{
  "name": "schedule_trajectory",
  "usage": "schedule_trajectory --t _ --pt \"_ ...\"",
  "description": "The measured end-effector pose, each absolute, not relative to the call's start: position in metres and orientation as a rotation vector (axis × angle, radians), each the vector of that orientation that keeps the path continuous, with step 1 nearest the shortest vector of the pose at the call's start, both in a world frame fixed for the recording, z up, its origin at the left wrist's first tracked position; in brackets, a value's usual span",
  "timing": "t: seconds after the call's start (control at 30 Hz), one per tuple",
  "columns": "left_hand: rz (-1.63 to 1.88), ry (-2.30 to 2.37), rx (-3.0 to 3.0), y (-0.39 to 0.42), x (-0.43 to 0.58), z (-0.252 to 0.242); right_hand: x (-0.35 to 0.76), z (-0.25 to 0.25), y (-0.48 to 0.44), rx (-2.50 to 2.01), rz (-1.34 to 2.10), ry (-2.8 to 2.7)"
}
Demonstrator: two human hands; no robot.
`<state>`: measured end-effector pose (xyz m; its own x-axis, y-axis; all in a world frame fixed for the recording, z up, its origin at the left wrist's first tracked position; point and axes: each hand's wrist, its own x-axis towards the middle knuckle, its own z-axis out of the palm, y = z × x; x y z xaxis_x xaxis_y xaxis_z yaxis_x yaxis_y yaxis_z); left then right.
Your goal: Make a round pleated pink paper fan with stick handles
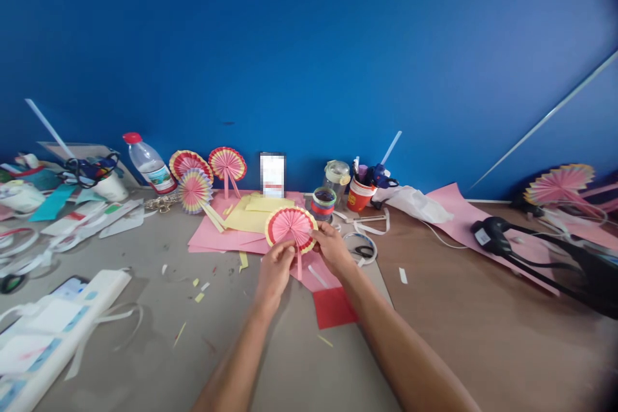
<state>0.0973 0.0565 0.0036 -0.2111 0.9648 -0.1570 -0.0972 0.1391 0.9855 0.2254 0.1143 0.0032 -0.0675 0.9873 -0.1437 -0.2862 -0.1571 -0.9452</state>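
Note:
Between my hands, above the table, is a round pleated paper fan (292,225), pink in the middle with a red ring and a pale yellow rim. My left hand (276,270) pinches it low on the left, beside the pink strip hanging down from it. The fingers of my right hand (331,246) are closed on its right edge. Pink paper sheets (212,238) and yellow paper (241,214) lie behind the fan. A red paper square (334,309) lies flat by my right forearm.
Finished-looking fans (226,164) lean against the blue wall, near a plastic bottle (150,167) and a phone (273,175). Right of them stand rolls of tape (323,203), a jar (337,177) and a red cup (360,195) of tools. A white power strip (53,335) lies left; a black strap device (492,236) right.

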Motion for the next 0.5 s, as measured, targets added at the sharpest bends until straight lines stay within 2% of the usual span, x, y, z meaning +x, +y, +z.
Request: schedule_trajectory --t 0.23,0.5 --pt "1.304 0.931 0.407 0.0566 0.0966 0.0075 0.2205 0.0021 0.1114 -0.963 1.491 -0.946" --pt "1.177 0.784 0.192 0.0537 0.0945 0.0062 0.2180 0.0009 0.1100 -0.938 1.439 -0.956"
